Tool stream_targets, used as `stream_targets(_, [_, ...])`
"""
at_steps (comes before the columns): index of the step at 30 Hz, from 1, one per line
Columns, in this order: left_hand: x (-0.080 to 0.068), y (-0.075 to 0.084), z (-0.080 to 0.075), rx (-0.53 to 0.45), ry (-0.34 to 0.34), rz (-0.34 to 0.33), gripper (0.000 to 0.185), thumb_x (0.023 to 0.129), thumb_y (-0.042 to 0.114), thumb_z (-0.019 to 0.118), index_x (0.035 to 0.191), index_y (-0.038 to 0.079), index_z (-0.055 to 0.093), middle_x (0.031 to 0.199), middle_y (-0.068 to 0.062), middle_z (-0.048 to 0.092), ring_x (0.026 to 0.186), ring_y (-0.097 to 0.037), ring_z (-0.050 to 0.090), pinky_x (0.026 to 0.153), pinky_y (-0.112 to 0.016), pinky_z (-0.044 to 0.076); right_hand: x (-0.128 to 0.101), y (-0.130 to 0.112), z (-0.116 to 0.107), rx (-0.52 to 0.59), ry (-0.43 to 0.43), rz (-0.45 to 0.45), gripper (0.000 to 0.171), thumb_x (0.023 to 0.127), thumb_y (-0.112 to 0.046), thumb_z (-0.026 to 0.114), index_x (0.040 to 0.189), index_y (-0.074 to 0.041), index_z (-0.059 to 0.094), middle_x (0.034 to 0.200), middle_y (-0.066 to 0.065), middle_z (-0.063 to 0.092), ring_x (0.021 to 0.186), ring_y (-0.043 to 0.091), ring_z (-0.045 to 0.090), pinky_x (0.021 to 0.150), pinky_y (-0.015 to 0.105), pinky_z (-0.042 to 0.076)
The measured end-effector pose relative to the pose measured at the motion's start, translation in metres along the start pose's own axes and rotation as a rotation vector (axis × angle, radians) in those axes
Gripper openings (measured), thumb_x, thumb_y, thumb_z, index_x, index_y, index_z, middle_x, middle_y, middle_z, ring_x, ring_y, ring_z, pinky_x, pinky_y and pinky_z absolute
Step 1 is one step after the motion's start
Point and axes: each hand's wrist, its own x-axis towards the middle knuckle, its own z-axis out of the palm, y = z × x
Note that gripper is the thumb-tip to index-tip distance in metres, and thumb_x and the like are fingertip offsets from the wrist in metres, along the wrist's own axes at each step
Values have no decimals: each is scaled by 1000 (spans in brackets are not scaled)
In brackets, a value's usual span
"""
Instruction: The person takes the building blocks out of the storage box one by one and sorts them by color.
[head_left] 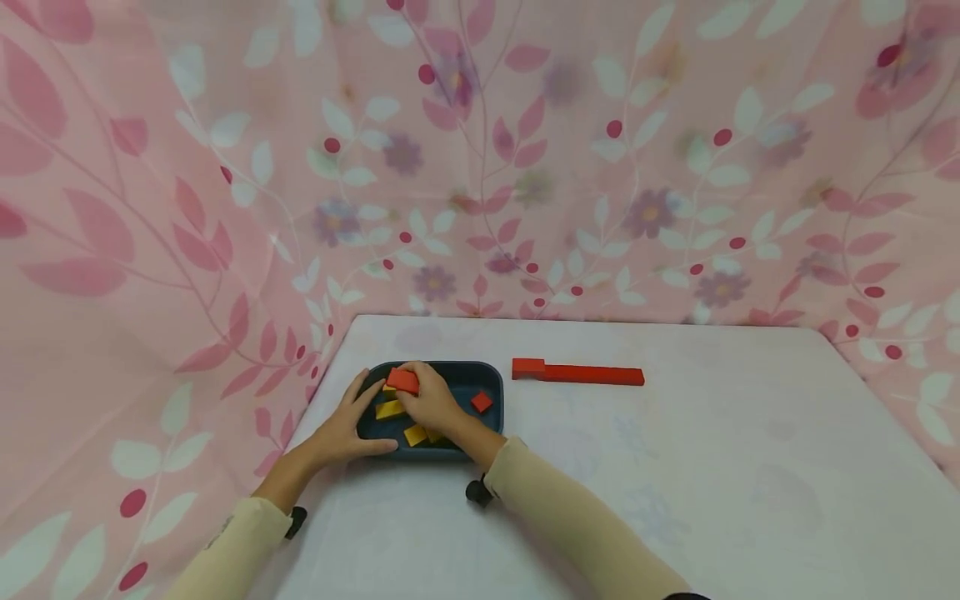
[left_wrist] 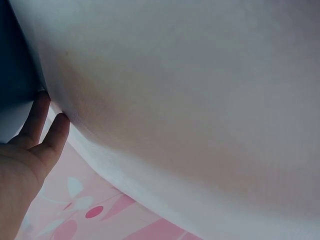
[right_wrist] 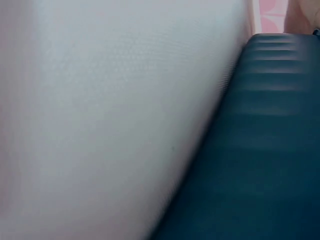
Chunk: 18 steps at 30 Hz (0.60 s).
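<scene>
A dark blue rounded tray [head_left: 491,379] stands at the left of the table. My right hand [head_left: 435,404] reaches over it and pinches a red block [head_left: 402,381] above its left half. My left hand [head_left: 348,427] is spread round the tray's left end, the thumb along the near rim and the fingers pointing to the far left corner. In the left wrist view, the fingers [left_wrist: 57,137] reach toward the dark tray wall [left_wrist: 17,60]. Inside the tray lie several yellow blocks [head_left: 390,409] and another red block [head_left: 482,402]. The right wrist view shows the tray's ribbed outer side [right_wrist: 265,140].
Right of the tray, a long red bar [head_left: 596,375] lies on the white-covered table [head_left: 720,467], with a thicker red block [head_left: 528,367] at its left end. A pink floral curtain [head_left: 525,167] hangs behind the table and along its left side.
</scene>
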Motion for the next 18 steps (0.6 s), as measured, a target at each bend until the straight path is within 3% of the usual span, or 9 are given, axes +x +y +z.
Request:
stream_targets(3, [-1,0,-1,10,-11,-10,106,75,59,77,159,24,21,167,-10,-8,145,-47,20,106,-74,31,-1,-1,-4,14,4,28,35,94,-15,66,126,-9,55,118,8,61,90,15,57,76,23,52])
stream_targets(10, [0,4,-1,7,-3,-8,105,75,61,76,158,24,23,167,-9,-7,144,-47,23,106,-74,32,-7,1,-21,-153,-103,-31,37,90,-27,74,122,-15,60,116,3,65,92,12,58,79,19,53])
stream_targets(18, [-3,4,-1,18,-2,-11,105,75,60,76,158,22,23,167,-10,-8,145,-49,21,105,-75,30,-24,-1,-56,-139,-159,-56,41,90,-34,73,123,-17,56,110,1,66,89,11,58,77,15,53])
